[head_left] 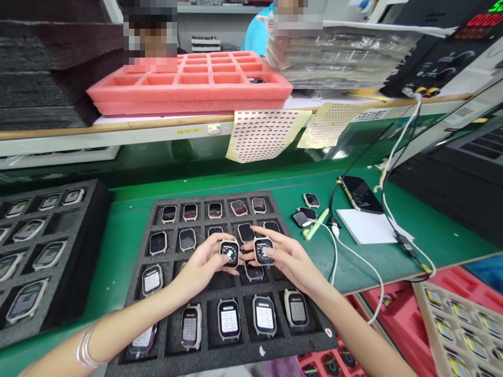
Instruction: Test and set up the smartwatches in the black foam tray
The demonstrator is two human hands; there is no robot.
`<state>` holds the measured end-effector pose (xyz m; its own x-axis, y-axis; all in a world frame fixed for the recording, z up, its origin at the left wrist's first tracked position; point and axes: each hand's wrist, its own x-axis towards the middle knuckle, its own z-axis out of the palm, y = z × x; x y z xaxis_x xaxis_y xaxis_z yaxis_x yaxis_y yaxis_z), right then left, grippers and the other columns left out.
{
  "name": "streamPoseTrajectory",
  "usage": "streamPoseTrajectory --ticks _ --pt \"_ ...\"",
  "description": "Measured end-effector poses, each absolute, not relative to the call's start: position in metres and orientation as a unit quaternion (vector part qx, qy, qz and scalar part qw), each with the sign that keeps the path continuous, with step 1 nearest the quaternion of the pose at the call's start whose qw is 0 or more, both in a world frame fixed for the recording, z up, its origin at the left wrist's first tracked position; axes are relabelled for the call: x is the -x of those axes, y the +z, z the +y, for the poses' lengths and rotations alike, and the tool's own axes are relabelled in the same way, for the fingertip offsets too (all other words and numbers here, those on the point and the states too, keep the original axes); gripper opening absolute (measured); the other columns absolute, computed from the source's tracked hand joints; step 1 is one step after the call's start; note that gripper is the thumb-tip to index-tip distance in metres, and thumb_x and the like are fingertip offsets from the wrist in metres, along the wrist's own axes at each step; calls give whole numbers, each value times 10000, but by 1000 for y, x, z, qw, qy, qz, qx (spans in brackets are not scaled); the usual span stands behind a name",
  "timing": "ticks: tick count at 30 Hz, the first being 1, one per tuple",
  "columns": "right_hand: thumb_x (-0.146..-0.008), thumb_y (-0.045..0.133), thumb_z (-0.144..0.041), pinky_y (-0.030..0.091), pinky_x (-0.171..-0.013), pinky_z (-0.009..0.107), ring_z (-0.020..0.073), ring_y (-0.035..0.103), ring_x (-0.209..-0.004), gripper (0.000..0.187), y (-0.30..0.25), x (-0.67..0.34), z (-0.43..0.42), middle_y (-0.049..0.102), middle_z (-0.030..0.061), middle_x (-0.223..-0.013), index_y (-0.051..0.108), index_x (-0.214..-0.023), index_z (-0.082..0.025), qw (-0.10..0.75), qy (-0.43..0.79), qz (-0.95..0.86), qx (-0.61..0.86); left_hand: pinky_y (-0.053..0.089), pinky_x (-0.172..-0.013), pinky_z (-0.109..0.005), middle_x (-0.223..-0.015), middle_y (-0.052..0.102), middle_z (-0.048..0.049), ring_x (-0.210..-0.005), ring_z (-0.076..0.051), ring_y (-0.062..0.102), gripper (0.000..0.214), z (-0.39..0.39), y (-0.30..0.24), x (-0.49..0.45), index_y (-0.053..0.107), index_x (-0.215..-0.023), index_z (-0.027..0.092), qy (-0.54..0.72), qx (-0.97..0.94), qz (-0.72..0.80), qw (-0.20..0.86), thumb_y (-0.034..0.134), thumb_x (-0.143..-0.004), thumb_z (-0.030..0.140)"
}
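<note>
Black foam compartment tray (314,322): front-row square smartwatches (229,318) lit, rear-row smartwatches (190,211) dark; left hand (200,268) and right hand (293,259) each pinch a lit watch (230,253).

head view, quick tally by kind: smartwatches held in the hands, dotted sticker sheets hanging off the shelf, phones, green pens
smartwatches held: 2, one in the left hand, one in the right hand
dotted sticker sheets: 2
phone: 1
green pen: 1
total: 6
</note>
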<state>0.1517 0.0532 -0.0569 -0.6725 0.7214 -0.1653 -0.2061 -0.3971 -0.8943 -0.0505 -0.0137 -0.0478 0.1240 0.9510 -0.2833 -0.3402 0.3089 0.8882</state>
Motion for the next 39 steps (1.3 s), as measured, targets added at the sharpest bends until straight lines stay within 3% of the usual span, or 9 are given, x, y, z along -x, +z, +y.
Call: streamPoseTrajectory --ticks 11,17,20,23,26,29,35,39 --pt "-873 657 -293 530 -878 430 251 659 -949 514 -60 -153 53 655 114 -1107 460 -1337 -192 293 735 -542 284 552 -743 -361 -930 628 -59 -873 -196 615 290 -16 -52 51 527 -1068 180 474 -372 439 666 546 -779 177" --pt "-815 715 -237 434 -1006 441 251 560 -1128 754 -52 -165 49 551 123 -1259 280 -1431 -215 247 734 -586 239 553 -728 -351 -908 645 -63 -908 -223 633 306 -16 -50 50 535 -1062 182 482 -373 425 669 598 -763 181" --pt "-870 633 -234 435 -1004 441 251 556 -1126 605 -47 -182 51 557 120 -1238 339 -1398 -215 199 643 -686 276 558 -732 -354 -920 653 -74 -919 -229 639 307 -16 -50 50 534 -1063 178 482 -373 415 675 625 -771 211" --pt "-840 653 -250 402 -1019 449 284 495 -1173 466 -42 -198 56 519 108 -1262 509 -1282 -224 156 454 -821 309 565 -722 -351 -915 657 -75 -916 -229 645 307 -16 -53 50 535 -1062 177 486 -379 402 678 651 -790 260" --pt "-819 681 -303 404 -999 434 292 453 -1186 489 -38 -208 59 484 100 -1246 532 -1281 -245 115 333 -888 297 570 -697 -342 -878 661 -67 -871 -218 656 325 -16 -55 50 533 -1055 172 484 -381 403 677 671 -793 305" --pt "-843 671 -356 411 -968 432 284 450 -1161 560 -32 -207 59 479 92 -1216 456 -1355 -286 97 282 -909 291 573 -662 -327 -844 660 -57 -829 -211 663 335 -16 -55 50 531 -1037 163 482 -379 414 673 683 -786 325" --pt "-968 492 -291 441 -868 413 258 494 -1010 250 -24 -181 54 581 76 -1118 600 -1189 -243 96 245 -938 224 571 -627 -312 -819 662 -57 -799 -210 668 342 -15 -51 49 530 -1015 154 485 -374 426 666 691 -775 338" --pt "-935 521 -175 469 -800 433 271 521 -902 167 -34 -157 44 621 98 -974 635 -1057 -172 83 148 -960 221 570 -630 -321 -800 659 -55 -808 -223 672 346 -15 -50 49 540 -1013 158 486 -365 433 666 677 -780 373"
